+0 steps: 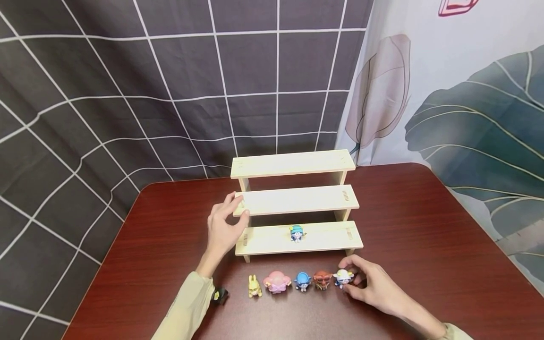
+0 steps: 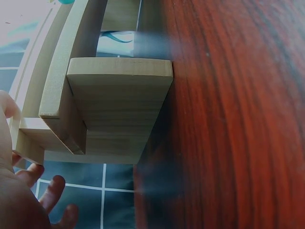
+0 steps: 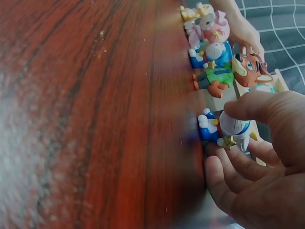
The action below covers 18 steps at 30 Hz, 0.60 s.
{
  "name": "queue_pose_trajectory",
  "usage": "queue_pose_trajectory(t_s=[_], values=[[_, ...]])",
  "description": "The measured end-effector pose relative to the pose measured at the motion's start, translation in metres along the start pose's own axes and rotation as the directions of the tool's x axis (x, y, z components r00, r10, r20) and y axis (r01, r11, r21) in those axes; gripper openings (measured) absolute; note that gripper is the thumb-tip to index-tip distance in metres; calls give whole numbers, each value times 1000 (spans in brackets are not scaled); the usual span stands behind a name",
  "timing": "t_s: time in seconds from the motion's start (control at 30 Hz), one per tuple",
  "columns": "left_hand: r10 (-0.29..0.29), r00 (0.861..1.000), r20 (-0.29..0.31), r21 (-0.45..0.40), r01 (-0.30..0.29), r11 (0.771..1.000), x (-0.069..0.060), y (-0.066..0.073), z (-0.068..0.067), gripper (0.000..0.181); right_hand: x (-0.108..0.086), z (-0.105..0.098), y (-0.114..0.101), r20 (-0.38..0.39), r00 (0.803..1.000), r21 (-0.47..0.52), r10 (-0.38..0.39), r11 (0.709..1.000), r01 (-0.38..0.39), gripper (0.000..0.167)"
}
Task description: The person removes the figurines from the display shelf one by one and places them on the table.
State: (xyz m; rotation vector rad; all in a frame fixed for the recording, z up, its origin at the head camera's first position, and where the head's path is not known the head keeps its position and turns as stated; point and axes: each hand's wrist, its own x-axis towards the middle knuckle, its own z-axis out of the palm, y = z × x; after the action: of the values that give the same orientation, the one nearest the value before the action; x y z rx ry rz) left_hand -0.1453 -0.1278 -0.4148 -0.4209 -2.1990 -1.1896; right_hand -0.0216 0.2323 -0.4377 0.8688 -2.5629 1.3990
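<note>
My left hand (image 1: 223, 224) holds the left end of the middle tier of a wooden three-tier shelf (image 1: 297, 200). In the left wrist view its fingers (image 2: 52, 193) curl by the plank's end. At the right end of a row of toys, my right hand (image 1: 374, 285) pinches a small white-headed figurine (image 1: 342, 277) with yellow horns. The right wrist view shows the thumb on its head, a gold star on its front and blue-and-white feet by the table. A teal-hatted figurine (image 1: 296, 233) stands on the lowest tier.
Left of the white-headed figurine stand a brown fox-like figurine (image 1: 322, 279), a blue figurine (image 1: 302, 281), a pink figurine (image 1: 277, 282) and a yellow rabbit-eared figurine (image 1: 254, 286). A dark object (image 1: 220, 296) lies beside my left sleeve. Curtains hang behind the red-brown table (image 1: 425, 226).
</note>
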Motion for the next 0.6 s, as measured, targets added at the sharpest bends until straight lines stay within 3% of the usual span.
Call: queue_pose_trajectory(t_s=[0.23, 0.43, 0.6], values=[[0, 1000, -2, 1, 0, 1000, 0, -1, 0, 40, 1, -5, -4, -8, 999, -12, 53, 998, -54, 39], [4, 1000, -6, 4, -4, 1000, 0, -2, 1, 40, 3, -10, -11, -71, 988, -24, 139, 990, -141, 29], [5, 1000, -5, 4, -5, 1000, 0, -2, 1, 40, 7, -14, -14, -133, 982, -57, 132, 988, -140, 24]])
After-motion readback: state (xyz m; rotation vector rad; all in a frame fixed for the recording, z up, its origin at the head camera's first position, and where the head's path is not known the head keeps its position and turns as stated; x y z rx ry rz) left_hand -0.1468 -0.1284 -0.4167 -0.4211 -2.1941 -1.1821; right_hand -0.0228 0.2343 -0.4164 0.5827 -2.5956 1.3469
